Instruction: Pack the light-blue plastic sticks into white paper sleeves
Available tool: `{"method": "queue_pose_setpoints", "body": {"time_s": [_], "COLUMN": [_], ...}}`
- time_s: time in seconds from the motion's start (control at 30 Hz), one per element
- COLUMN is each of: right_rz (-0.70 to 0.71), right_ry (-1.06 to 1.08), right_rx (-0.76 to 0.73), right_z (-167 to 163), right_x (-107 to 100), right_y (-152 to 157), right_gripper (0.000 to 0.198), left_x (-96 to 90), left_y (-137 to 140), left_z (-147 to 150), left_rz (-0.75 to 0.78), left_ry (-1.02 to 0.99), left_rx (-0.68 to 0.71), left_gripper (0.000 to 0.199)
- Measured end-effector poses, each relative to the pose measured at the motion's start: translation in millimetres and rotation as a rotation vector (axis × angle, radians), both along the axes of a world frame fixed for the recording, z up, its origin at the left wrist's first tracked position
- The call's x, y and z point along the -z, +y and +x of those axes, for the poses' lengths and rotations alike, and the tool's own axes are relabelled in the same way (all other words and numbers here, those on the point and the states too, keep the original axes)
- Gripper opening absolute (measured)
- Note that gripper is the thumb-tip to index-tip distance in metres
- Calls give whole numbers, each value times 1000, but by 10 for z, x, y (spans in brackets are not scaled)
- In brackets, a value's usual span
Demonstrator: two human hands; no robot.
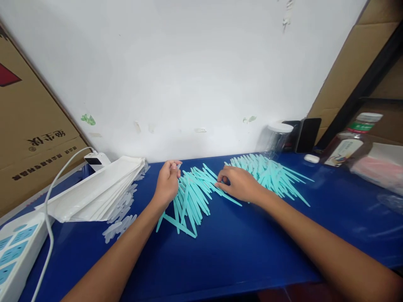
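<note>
Two heaps of flat, tapering turquoise sticks lie on the blue table. My left hand (pixel 168 181) is closed at the far left edge of the middle heap (pixel 192 197), and a small translucent plastic piece (pixel 179 166) shows between its thumb and fingers. Between the heaps, my right hand (pixel 237 182) is curled with its fingertips pinched at a turquoise stick (pixel 231 200); the fingers partly hide the grip. The right heap (pixel 267 174) spreads behind that hand. Left of my left forearm, several translucent plastic pieces (pixel 121 209) lie scattered along the white sleeves.
A stack of white paper sleeves (pixel 91 193) lies at left, near a power strip (pixel 23 247), a white cable (pixel 48 209) and a small white device (pixel 97 160). At back right stand a clear jar (pixel 277 140), a dark phone-like slab (pixel 308 135) and a bottle (pixel 349 142).
</note>
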State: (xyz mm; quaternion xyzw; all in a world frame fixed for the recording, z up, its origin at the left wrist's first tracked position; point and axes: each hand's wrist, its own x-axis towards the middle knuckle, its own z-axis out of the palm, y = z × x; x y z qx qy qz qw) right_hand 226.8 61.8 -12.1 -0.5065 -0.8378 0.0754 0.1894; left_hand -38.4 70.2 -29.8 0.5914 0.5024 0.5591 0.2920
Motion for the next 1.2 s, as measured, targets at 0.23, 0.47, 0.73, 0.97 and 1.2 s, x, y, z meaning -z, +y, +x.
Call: {"method": "queue_pose_setpoints", "body": {"time_s": [0.23,0.47,0.73,0.97,1.2], "right_rz": [-27,-84,-133,-162,-139], "right_ry": [102,447,562,635,614], "right_rx": [-12,-104,-147,-135,-104], "right_z": [79,51,16,29,43], "right_x": [48,-52,5,-22,-74], "right_y": [84,39,32,53,50], "right_gripper": [18,20,23,24,24], "left_x": [-77,-206,-121,-121,-144], "left_y": [-51,-166,-102,-111,-114], "left_z": [86,125,69,78,80], "left_rz": [-73,-191,-139,-179,-157], "left_ry": [-213,-267,-262,-257,-232], "left_rx": [165,145,29,44,65], "left_gripper": [47,44,57,57,56]}}
